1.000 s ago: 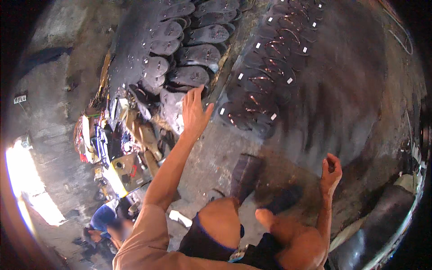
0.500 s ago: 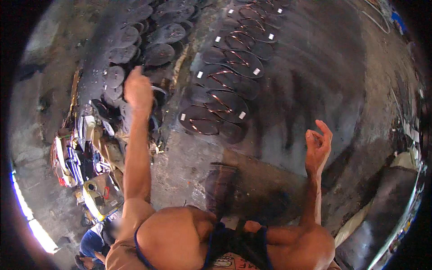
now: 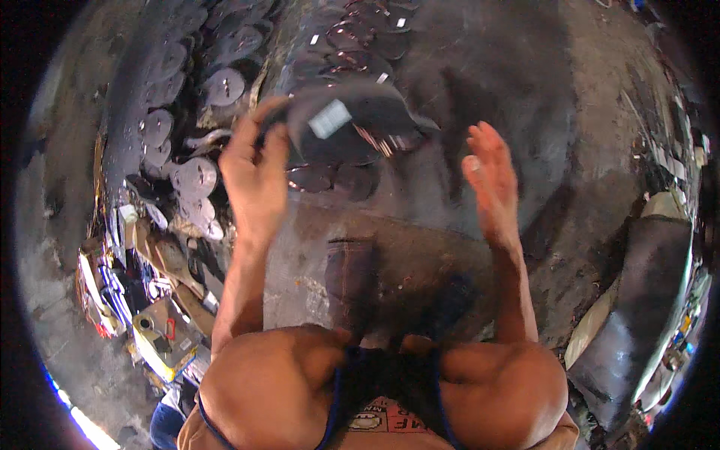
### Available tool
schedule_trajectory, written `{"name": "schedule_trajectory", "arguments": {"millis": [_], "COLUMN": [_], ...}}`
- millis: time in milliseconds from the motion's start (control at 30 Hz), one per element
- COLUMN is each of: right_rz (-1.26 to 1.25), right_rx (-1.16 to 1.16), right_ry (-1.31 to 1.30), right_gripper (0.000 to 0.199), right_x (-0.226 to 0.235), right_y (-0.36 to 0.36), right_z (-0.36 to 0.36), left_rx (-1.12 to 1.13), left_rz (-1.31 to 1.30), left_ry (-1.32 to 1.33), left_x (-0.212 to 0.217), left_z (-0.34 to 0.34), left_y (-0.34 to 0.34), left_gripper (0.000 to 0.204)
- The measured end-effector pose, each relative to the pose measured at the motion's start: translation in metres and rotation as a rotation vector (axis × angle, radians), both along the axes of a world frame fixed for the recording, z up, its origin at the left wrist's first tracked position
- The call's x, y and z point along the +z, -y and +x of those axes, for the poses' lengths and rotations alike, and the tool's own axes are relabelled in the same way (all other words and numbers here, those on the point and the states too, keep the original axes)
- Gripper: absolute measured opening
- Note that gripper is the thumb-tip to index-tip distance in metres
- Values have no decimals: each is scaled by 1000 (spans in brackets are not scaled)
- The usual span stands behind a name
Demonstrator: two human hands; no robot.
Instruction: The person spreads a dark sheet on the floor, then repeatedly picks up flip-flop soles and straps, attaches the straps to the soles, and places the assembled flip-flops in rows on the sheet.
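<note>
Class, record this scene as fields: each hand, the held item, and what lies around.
Left hand: gripping a dark thong sandal, motion-blurred
Sandal marking: white label
Right hand: open, holding nothing
Ahead: row of thong sandals on a dark sheet
Ahead-left: rows of dark sandal soles

My left grip [image 3: 255, 176] pinches, fingers curled toward the thumb, my left forearm [image 3: 244, 289] stretched forward. My right grip [image 3: 493, 176] hangs relaxed, fingers together and slightly bent, thumb apart, the wrist upright in view. Below, my bare knees [image 3: 262, 386] are bent, one near each forearm.
</note>
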State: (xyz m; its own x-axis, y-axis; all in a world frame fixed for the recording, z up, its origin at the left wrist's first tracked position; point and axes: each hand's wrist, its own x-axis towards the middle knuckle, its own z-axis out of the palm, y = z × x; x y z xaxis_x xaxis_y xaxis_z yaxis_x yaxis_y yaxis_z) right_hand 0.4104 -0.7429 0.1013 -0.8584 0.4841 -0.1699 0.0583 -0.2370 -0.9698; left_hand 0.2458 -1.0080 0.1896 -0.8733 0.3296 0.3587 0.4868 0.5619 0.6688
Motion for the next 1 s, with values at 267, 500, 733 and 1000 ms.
{"name": "schedule_trajectory", "arguments": {"millis": [267, 500, 733, 1000], "right_rz": [-157, 324, -194, -423], "right_rx": [375, 262, 167, 216], "right_ry": [-27, -13, 204, -63], "right_gripper": [112, 52, 64, 49], "right_x": [51, 11, -22, 11], "right_y": [39, 70, 101, 82], "right_z": [-4, -19, -99, -73], "left_rx": [-285, 193, 522, 278], "left_rz": [-60, -177, 340, 477], "left_ry": [-34, -3, 125, 495], "left_x": [12, 16, 74, 33], "left_z": [55, 12, -34, -24], "left_y": [-37, 31, 141, 70], "left_gripper": [33, 30, 35, 39]}}
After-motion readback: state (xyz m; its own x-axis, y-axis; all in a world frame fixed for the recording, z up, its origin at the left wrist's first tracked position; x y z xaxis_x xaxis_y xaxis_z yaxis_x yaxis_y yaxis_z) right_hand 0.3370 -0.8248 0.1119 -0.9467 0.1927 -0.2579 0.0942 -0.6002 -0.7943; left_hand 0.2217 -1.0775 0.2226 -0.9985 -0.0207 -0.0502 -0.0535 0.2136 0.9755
